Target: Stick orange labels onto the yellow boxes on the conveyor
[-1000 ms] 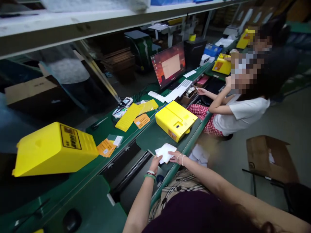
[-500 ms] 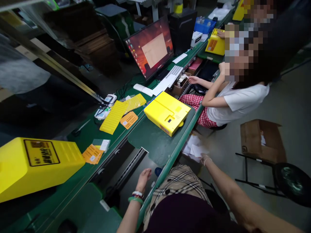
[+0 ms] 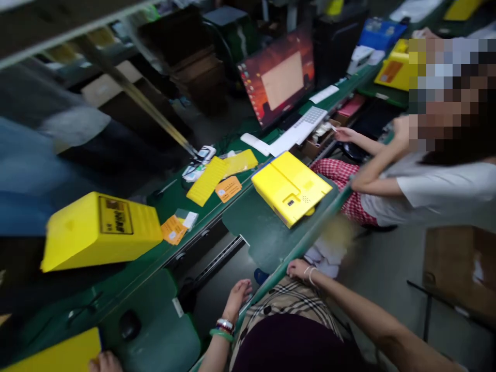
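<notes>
Head view, and both hands are empty! Left hand point(image 3: 237, 298) open over the gap, right hand point(image 3: 301, 269) with fingers point(image 3: 292, 267) spread on the edge of the green surface point(image 3: 256, 232), just short of a yellow plastic case point(image 3: 290, 188) lying there: looks stiff, fairly light, best taken by its sides.

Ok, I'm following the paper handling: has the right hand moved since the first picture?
Yes: the right hand has moved away from the yellow box, off the green mat and onto the bench edge.

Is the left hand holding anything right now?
No, the left hand is open and empty, beside the green workbench.
</notes>
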### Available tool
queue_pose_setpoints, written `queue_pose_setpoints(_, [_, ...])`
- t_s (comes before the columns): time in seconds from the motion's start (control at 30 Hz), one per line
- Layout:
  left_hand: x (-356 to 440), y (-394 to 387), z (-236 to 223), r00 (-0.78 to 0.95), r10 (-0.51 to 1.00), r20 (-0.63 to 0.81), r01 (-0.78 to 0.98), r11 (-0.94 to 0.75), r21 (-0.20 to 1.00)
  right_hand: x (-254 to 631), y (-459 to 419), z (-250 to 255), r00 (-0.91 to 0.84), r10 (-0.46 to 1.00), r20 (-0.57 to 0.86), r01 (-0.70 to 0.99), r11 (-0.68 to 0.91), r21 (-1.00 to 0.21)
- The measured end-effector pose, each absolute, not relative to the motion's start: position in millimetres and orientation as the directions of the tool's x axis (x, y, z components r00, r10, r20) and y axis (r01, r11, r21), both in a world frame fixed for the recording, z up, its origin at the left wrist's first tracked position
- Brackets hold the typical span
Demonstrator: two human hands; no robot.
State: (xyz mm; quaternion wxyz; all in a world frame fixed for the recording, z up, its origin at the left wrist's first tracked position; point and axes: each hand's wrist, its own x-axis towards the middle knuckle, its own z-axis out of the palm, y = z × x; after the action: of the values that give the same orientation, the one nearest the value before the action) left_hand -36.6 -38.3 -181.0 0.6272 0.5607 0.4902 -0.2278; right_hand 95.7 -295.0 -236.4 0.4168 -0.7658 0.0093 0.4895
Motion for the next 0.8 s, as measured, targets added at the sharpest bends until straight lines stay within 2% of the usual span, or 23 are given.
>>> queue_pose_setpoints(0.07, [-43.2, -40.7, -183.1, 0.406, 0.284, -0.869, 0.82, 0.306, 0.484, 105.4, -261.9, -219.1, 0.491, 0.568, -0.66, -0.253, -0.633, -0.732])
queue_pose_setpoints(0.13, [-48.5, -39.8, -185.8, 0.398, 0.315, -0.862, 0.798, 0.344, 0.494, 123.1, -224.9, -206.5, 0.483, 0.676, -0.556, -0.092, -0.593, -0.8])
queue_pose_setpoints(0.2, [-53.7, -36.3, -187.6, 0.387, 0.351, -0.852, 0.767, 0.39, 0.509, 147.3, -182.7, -200.2, 0.489, 0.731, -0.477, 0.054, -0.571, -0.819])
queue_pose_setpoints(0.3, [-63.0, -29.8, -188.6, 0.358, 0.409, -0.839, 0.711, 0.463, 0.529, 189.7, -113.3, -200.7, 0.496, 0.772, -0.397, 0.254, -0.566, -0.784])
queue_pose_setpoints(0.43, [-76.9, -25.3, -196.4, 0.285, 0.463, -0.839, 0.609, 0.589, 0.532, 249.5, -28.4, -207.6, 0.508, 0.801, -0.316, 0.484, -0.569, -0.665])
queue_pose_setpoints(0.57, [-86.5, -27.8, -214.8, 0.159, 0.468, -0.869, 0.542, 0.694, 0.473, 312.2, 27.2, -216.1, 0.542, 0.8, -0.258, 0.656, -0.594, -0.466])
queue_pose_setpoints(0.7, [-88.1, -29.8, -230.5, 0.134, 0.441, -0.888, 0.502, 0.742, 0.444, 366.8, 46.4, -230.6, 0.504, 0.831, -0.236, 0.78, -0.555, -0.289])
queue_pose_setpoints(0.8, [-82.6, -23.6, -238.4, 0.113, 0.42, -0.9, 0.538, 0.736, 0.411, 393.2, 42.1, -241.5, 0.437, 0.862, -0.257, 0.845, -0.491, -0.212])
